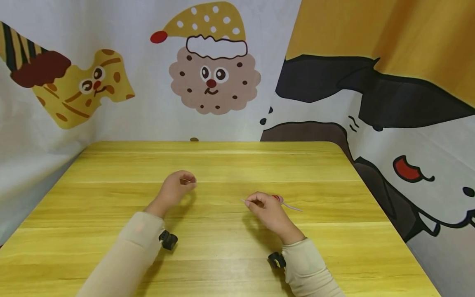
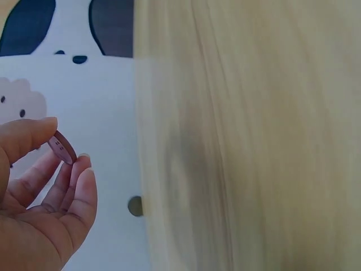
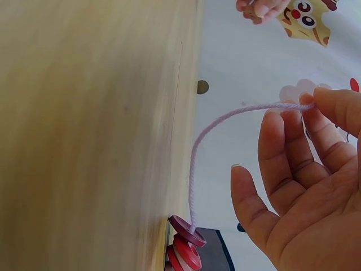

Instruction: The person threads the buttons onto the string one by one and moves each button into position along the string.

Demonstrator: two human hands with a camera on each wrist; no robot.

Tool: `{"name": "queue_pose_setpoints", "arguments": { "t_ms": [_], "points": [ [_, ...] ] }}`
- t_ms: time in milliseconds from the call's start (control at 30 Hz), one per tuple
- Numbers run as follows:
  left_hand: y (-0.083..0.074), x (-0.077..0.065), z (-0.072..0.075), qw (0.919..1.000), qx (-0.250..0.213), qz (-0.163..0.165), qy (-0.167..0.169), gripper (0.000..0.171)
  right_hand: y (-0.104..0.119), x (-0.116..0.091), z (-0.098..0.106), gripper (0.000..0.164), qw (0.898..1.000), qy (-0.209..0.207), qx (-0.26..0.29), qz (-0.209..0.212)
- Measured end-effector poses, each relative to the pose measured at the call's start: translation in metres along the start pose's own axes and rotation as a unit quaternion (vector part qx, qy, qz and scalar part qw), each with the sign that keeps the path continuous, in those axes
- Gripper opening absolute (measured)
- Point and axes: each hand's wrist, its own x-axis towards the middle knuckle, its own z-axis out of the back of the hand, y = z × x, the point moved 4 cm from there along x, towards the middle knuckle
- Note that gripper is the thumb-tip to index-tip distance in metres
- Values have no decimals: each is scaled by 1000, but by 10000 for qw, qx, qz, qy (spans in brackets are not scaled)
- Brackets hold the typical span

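In the left wrist view, my left hand [image 2: 48, 212] pinches a small purplish-pink button [image 2: 63, 149] with holes in its middle, between thumb and fingers. That button can hardly be made out in the head view, where the left hand [image 1: 173, 192] is above the table. My right hand [image 1: 270, 212] pinches one end of a pale lilac cord [image 3: 193, 152] between thumb and index finger. The cord bends down to a dark red button [image 3: 187, 230], with red and pink buttons [image 3: 188, 253] stacked below. Beyond the right hand, the cord's other end [image 1: 293, 207] lies on the table.
The wooden table [image 1: 230, 264] has a yellowish striped grain. Behind and beside it hangs a white curtain [image 1: 141, 119] with printed cartoon figures. A small black camera [image 1: 168, 240] is at the left cuff, and another camera [image 1: 276, 260] at the right cuff.
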Motion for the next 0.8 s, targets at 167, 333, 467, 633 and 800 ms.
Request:
{"name": "queue_pose_setpoints", "arguments": {
  "t_ms": [167, 333, 467, 633, 800],
  "points": [
    [-7, -5, -6, 9999, -143, -47, 4, 26, 0, 0, 0, 17, 10000, 20, 19, -1],
    [-12, -9, -13, 9998, -144, -145, -25, 24, -1, 1, 0, 17, 10000, 8, 19, -53],
    [-17, -12, -19, 9994, -217, -265, -54, 23, -1, 2, 0, 16, 10000, -5, -7, -51],
    [-24, -15, -27, 9986, -350, -376, -101, 22, -2, 2, 1, 15, 10000, 38, -58, -5],
    [-29, -19, -36, 9978, -516, -401, -147, 21, -3, 1, 1, 15, 9998, 83, -127, 112]
  ]
}}
